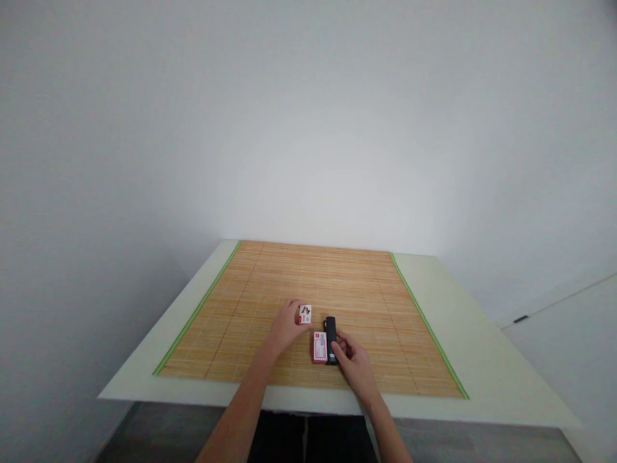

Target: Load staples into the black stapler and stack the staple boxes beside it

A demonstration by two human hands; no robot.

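My left hand (288, 328) is closed around a small white and red box (305, 314), held just above a bamboo mat (270, 296). My right hand (353, 361) rests its fingers on a black stapler (330, 334) that lies on the mat, fingers curled over its near end. A flat red and white box (319, 347) lies on the mat right beside the stapler, on its left, between my two hands.
The bamboo mat with green side edges covers the middle of a pale table (463, 321). White walls stand behind and to the left. The table's near edge (337, 408) runs just under my forearms, with dark floor below.
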